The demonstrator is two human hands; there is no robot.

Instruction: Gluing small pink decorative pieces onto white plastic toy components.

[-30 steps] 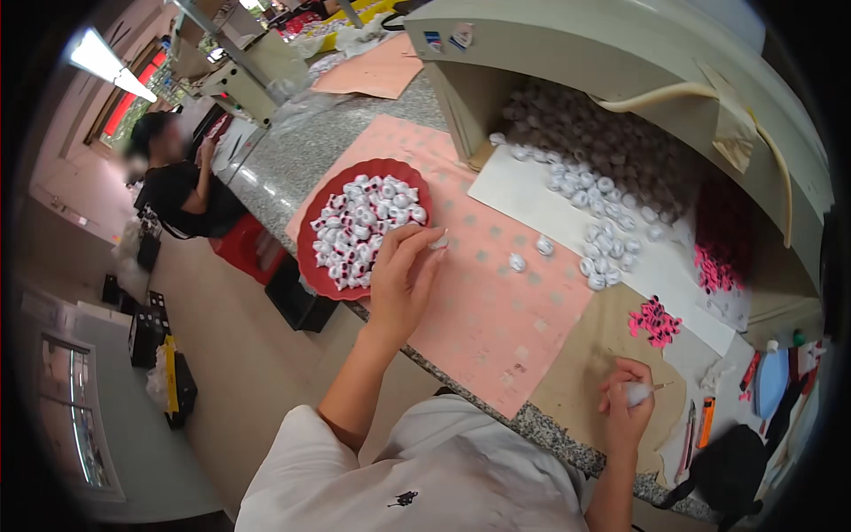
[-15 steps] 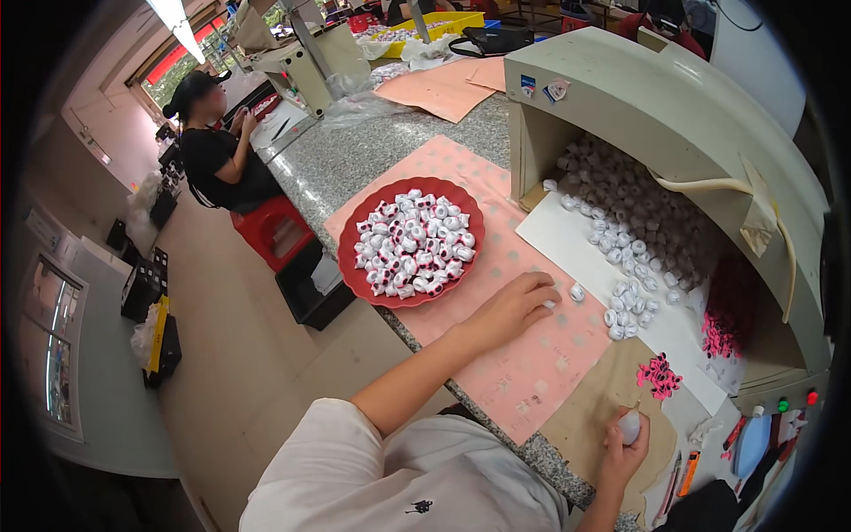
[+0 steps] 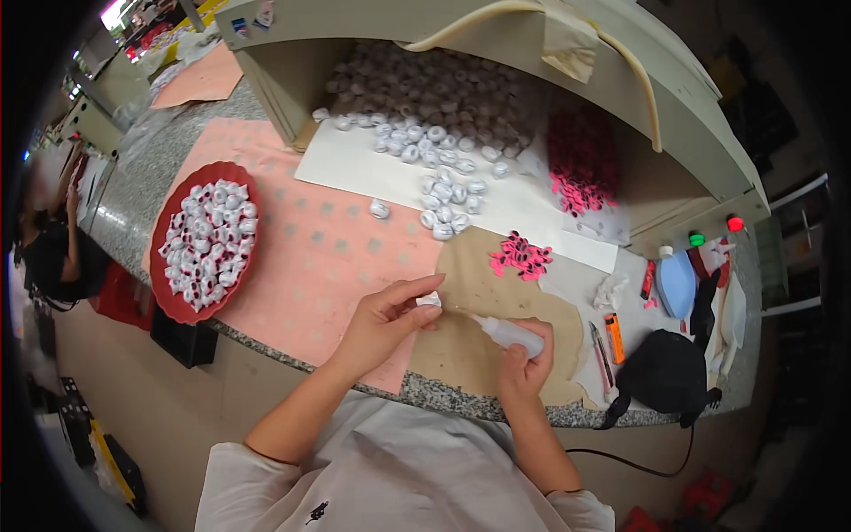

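My left hand [image 3: 379, 326] pinches a small white rounded piece [image 3: 429, 301] between thumb and fingers, over the edge where pink paper meets brown paper. In my right hand [image 3: 526, 371] is a translucent squeeze bottle [image 3: 512, 336], its thin tip pointing left toward the white piece with a small gap between. Beyond my hands lies a little heap of pink-and-black pieces [image 3: 521, 256]. A single white piece [image 3: 379, 209] rests on the pink paper, and a loose group of similar white pieces [image 3: 452, 199] spreads over the white board.
To the left, a red scalloped bowl [image 3: 160, 266] holds many white pieces with pink-and-black parts. A beige hooded cabinet [image 3: 266, 106] arches over piled pieces at the back. At the right lie an orange box cutter [image 3: 613, 337], a blue dish [image 3: 675, 284] and a black bundle [image 3: 665, 377]. Another person sits far left.
My view has swung right. My left hand has come back from the pink paper with a white piece, toward the bottle. The bottle in my right hand has tilted, its tip now facing left.
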